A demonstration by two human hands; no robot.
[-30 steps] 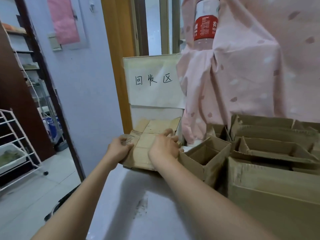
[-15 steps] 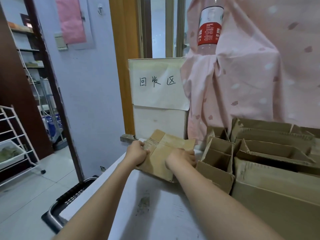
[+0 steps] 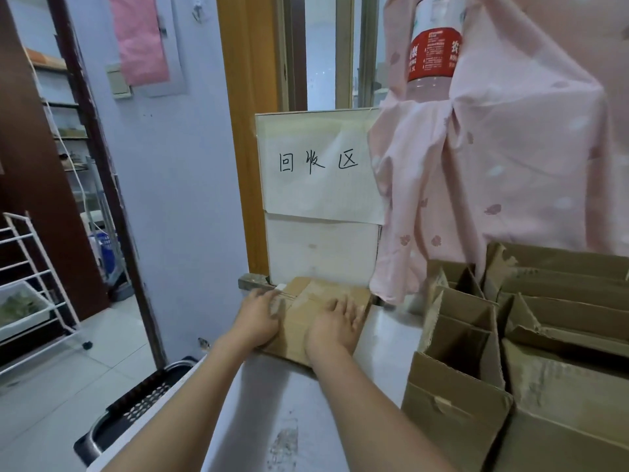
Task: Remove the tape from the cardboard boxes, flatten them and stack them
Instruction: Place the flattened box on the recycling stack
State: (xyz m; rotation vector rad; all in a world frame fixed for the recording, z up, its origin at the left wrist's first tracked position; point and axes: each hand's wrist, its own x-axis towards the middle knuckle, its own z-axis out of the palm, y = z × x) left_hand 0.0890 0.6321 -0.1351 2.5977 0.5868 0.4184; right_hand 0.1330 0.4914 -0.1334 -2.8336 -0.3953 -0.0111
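Note:
A flattened brown cardboard box (image 3: 299, 321) lies on the white table (image 3: 384, 342), right in front of the white sign with handwritten characters (image 3: 318, 165). My left hand (image 3: 257, 318) rests flat on its left part, fingers straight. My right hand (image 3: 335, 321) presses flat on its right part. To the right stand several open cardboard boxes: a small one (image 3: 456, 386) nearest, and larger ones (image 3: 561, 301) behind and beside it.
A pink cloth (image 3: 510, 158) drapes over something at the back right, with a red-labelled bottle (image 3: 434, 49) on top. Left of the table are a black basket (image 3: 136, 403) on the floor, a white wire rack (image 3: 30, 277) and a doorway.
Both hands carried the flattened box forward and laid it down in front of the sign. They gripped its edges before; now they lie flat on top of it.

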